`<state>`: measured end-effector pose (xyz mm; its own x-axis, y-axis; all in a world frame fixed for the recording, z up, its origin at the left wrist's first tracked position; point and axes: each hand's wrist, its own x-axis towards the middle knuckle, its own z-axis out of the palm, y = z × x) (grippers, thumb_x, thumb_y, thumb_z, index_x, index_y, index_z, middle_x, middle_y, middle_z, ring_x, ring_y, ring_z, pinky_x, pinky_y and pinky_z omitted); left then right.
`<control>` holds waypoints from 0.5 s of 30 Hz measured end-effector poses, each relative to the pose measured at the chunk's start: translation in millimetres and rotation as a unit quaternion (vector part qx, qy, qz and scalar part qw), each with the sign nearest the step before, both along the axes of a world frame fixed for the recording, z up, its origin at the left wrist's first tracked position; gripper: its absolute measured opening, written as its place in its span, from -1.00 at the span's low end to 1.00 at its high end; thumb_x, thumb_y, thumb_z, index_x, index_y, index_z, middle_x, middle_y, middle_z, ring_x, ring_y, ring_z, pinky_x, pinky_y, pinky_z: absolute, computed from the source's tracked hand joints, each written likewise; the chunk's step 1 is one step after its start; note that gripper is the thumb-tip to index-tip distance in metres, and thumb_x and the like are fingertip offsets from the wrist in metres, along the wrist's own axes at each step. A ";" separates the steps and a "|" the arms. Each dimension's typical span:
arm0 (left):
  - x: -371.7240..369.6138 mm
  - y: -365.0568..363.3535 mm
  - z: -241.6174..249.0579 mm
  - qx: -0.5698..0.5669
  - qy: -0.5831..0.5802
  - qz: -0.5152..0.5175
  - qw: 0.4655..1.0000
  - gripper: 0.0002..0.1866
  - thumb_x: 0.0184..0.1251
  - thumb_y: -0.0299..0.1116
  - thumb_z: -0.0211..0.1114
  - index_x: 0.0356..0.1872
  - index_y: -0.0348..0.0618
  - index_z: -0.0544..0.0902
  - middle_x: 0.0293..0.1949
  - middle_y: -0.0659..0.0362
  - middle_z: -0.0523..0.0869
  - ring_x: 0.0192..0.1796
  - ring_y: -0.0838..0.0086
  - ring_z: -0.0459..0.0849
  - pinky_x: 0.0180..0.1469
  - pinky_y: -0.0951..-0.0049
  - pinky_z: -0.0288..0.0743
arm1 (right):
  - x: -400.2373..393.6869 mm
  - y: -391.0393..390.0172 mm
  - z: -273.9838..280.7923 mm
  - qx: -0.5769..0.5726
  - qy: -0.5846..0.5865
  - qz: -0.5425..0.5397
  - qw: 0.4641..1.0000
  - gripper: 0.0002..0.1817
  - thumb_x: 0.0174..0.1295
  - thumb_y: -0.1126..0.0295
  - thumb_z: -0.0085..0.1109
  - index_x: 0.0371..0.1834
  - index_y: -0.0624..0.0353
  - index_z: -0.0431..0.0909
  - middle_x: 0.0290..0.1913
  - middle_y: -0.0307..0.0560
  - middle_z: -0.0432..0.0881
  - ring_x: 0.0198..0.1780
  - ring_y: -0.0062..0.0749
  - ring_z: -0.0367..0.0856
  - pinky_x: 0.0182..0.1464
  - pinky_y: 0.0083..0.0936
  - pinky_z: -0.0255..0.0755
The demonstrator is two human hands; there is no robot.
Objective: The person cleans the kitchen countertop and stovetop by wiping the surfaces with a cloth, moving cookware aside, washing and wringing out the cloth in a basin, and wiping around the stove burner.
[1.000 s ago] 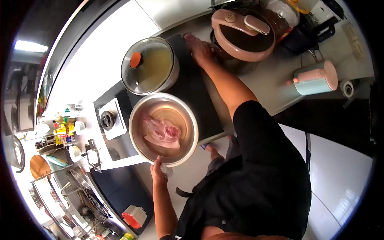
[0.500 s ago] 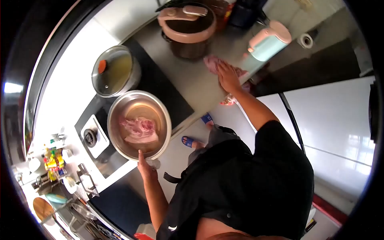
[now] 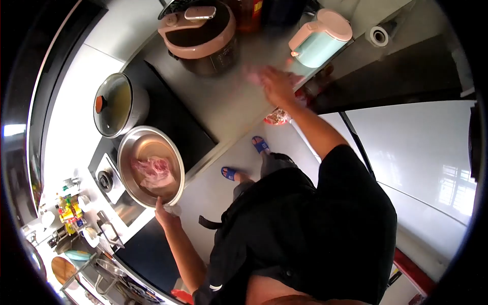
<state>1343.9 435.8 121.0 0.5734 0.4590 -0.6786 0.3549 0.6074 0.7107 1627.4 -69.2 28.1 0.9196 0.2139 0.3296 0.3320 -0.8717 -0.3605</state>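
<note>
Pink cloth (image 3: 255, 74) (blurred) lies under the right hand (image 3: 279, 88).

White swoosh (image 3: 216, 287) on black shirt (image 3: 345, 208); marks (image 3: 231, 177) on blue sandals (image 3: 260, 144) unreadable

White tiled wall (image 3: 109, 38), brightly lit; pale floor (image 3: 241, 155); glossy white panels (image 3: 401, 140) with a bright grid reflection (image 3: 454, 189).

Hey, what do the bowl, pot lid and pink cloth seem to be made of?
Bowl: probably smooth stainless steel, its silvery wall and rim catching soft highlights. Pot lid: likely clear, glossy glass, because it's see-through. Pink cloth: perhaps matte fabric, since it shows no shine; blur hides the weave.
</note>
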 end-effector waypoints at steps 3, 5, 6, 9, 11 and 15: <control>0.2 -12.1 7.7 0.004 0.019 0.043 0.999 -0.58 0.49 -0.29 0.15 0.22 -0.39 0.46 0.08 0.00 0.65 0.04 0.20 0.70 0.06 0.25 0.61 | 5.5 -0.5 34.6 0.009 -0.044 -0.026 0.999 -0.48 0.10 0.50 0.12 0.22 0.21 0.51 0.34 0.13 0.48 0.35 0.09 0.40 0.39 -0.06 0.27; 0.3 -16.1 8.0 0.006 0.011 0.054 0.998 -0.58 0.49 -0.30 0.16 0.22 -0.39 0.46 0.07 -0.01 0.66 0.04 0.20 0.70 0.06 0.25 0.61 | 3.1 11.1 12.7 0.051 -0.095 -0.013 0.994 -0.44 0.08 0.51 0.12 0.26 0.20 0.49 0.37 0.11 0.45 0.39 0.08 0.37 0.41 -0.04 0.24; -0.3 -17.5 8.1 0.004 0.001 0.058 0.998 -0.58 0.49 -0.30 0.16 0.22 -0.38 0.46 0.07 -0.01 0.66 0.05 0.20 0.70 0.06 0.25 0.61 | -9.3 23.6 -2.9 0.024 -0.072 0.035 0.997 -0.43 0.07 0.50 0.14 0.26 0.18 0.49 0.38 0.06 0.45 0.41 0.04 0.36 0.41 -0.04 0.23; -1.5 -23.3 11.9 0.021 0.005 0.053 0.998 -0.59 0.48 -0.32 0.16 0.21 -0.39 0.48 0.06 0.00 0.67 0.01 0.21 0.71 0.02 0.24 0.63 | -59.7 81.5 -8.1 0.013 0.051 0.159 0.986 -0.43 0.07 0.45 0.20 0.26 0.11 0.52 0.39 -0.09 0.48 0.46 -0.11 0.33 0.44 -0.06 0.21; -1.5 -25.6 16.4 0.038 0.003 0.046 0.998 -0.60 0.48 -0.33 0.16 0.20 -0.40 0.49 0.05 0.00 0.67 0.00 0.21 0.72 0.00 0.24 0.64 | -81.9 107.1 1.2 -0.030 0.060 0.262 0.963 -0.48 0.09 0.41 0.19 0.22 0.04 0.57 0.38 -0.16 0.50 0.46 -0.19 0.34 0.46 -0.11 0.21; -1.1 -34.7 30.6 0.012 0.025 0.032 0.999 -0.61 0.47 -0.35 0.15 0.19 -0.41 0.50 0.03 0.01 0.68 -0.02 0.22 0.72 -0.02 0.25 0.64 | -89.8 108.0 0.5 0.015 0.030 0.263 0.964 -0.53 0.10 0.38 0.19 0.16 -0.03 0.61 0.37 -0.23 0.51 0.45 -0.26 0.35 0.48 -0.16 0.19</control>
<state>1342.8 401.1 151.7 0.5078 0.5097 -0.6945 0.3522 0.6129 0.7073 1537.6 38.8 28.6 0.7039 0.6476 0.2919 0.7032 -0.5770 -0.4155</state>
